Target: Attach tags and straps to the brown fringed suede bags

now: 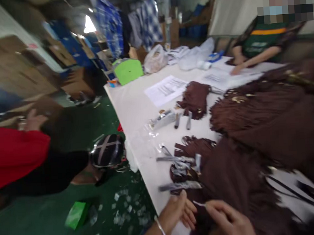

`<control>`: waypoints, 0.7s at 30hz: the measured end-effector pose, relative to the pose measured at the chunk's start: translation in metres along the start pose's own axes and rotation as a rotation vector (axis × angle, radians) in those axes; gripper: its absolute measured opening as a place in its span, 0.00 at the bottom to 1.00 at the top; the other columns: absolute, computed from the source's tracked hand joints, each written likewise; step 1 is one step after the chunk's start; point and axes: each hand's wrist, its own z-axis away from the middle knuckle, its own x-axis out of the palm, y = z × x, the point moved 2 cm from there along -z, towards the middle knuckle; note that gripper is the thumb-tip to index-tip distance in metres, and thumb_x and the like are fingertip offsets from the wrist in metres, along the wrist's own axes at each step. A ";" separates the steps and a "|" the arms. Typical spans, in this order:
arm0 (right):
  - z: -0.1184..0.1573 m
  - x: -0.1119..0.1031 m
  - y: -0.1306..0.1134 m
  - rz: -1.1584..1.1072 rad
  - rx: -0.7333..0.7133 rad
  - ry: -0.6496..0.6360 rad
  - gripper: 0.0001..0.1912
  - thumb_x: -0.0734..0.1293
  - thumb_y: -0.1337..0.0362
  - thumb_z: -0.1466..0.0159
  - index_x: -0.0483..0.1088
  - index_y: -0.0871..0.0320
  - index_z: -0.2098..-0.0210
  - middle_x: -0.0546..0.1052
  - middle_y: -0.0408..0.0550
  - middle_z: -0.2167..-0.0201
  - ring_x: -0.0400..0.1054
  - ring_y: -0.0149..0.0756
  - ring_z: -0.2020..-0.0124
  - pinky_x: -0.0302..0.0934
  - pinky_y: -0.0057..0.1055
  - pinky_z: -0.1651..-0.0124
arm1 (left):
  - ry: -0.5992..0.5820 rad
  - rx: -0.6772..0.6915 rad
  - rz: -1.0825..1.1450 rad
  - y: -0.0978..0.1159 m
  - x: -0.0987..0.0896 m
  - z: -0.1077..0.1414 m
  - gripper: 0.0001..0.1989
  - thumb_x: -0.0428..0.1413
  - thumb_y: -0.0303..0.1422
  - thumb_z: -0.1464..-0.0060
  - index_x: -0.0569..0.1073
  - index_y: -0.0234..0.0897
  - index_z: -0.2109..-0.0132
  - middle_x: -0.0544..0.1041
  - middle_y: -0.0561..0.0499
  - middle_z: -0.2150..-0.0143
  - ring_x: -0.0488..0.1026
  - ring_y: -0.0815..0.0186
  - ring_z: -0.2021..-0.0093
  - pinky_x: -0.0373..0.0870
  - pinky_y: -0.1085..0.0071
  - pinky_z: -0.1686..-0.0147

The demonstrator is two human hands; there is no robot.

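At the bottom of the head view, my left hand (180, 209), with a bracelet (162, 230) at its wrist, is over the table's near edge. Its fingers are loosely bent and apart, and I see nothing in them. Just to its right, my right hand (230, 218) pinches a thin white strip (199, 203) between thumb and finger. Brown fringed leather-like pieces (231, 173) lie in a heap beside and beneath the hands. Silvery wrapped strips (179, 186) are right beyond my left hand. Motion blurs the details.
A white table (131, 101) carries printed paper (166, 90), a smaller brown fringed piece (195, 97), plastic bags (155, 58) and a larger brown pile (275, 113). A co-worker (267, 41) works across it. At left, a person in red (14, 152) sits near cardboard boxes (16, 66); scraps litter the green floor.
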 end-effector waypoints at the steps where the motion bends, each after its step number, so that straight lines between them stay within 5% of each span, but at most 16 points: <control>1: 0.003 -0.015 0.005 -0.013 0.066 0.007 0.21 0.65 0.41 0.45 0.76 0.50 0.74 0.78 0.43 0.73 0.73 0.41 0.69 0.68 0.29 0.67 | -0.012 -0.018 -0.015 -0.005 0.010 -0.008 0.39 0.54 0.65 0.57 0.74 0.28 0.59 0.76 0.44 0.69 0.73 0.64 0.73 0.67 0.69 0.73; 5: 0.001 -0.050 0.011 -0.055 0.218 0.083 0.20 0.68 0.44 0.47 0.77 0.55 0.72 0.78 0.45 0.73 0.72 0.38 0.70 0.65 0.24 0.67 | 0.054 -0.061 0.115 -0.009 0.029 -0.025 0.44 0.66 0.57 0.67 0.69 0.31 0.50 0.74 0.38 0.54 0.75 0.59 0.61 0.71 0.66 0.62; 10: -0.013 -0.049 0.010 0.002 0.206 0.082 0.18 0.67 0.46 0.45 0.76 0.55 0.70 0.76 0.42 0.75 0.69 0.33 0.73 0.61 0.22 0.70 | 0.141 -0.072 0.438 -0.008 0.035 -0.035 0.37 0.71 0.39 0.66 0.68 0.33 0.48 0.69 0.35 0.44 0.73 0.56 0.53 0.70 0.64 0.54; 17: -0.040 -0.041 0.001 0.172 0.136 -0.047 0.14 0.62 0.51 0.41 0.74 0.52 0.71 0.75 0.38 0.76 0.68 0.31 0.73 0.59 0.22 0.68 | 0.147 -0.188 0.706 -0.003 0.047 -0.054 0.16 0.63 0.22 0.57 0.74 0.33 0.58 0.75 0.43 0.53 0.73 0.62 0.53 0.69 0.67 0.51; 21: -0.052 -0.038 0.002 0.268 0.124 -0.093 0.13 0.61 0.53 0.39 0.73 0.51 0.70 0.75 0.38 0.76 0.69 0.31 0.74 0.58 0.24 0.68 | 0.198 -0.168 0.761 -0.003 0.057 -0.058 0.15 0.63 0.20 0.58 0.73 0.36 0.61 0.76 0.48 0.60 0.74 0.65 0.58 0.68 0.69 0.54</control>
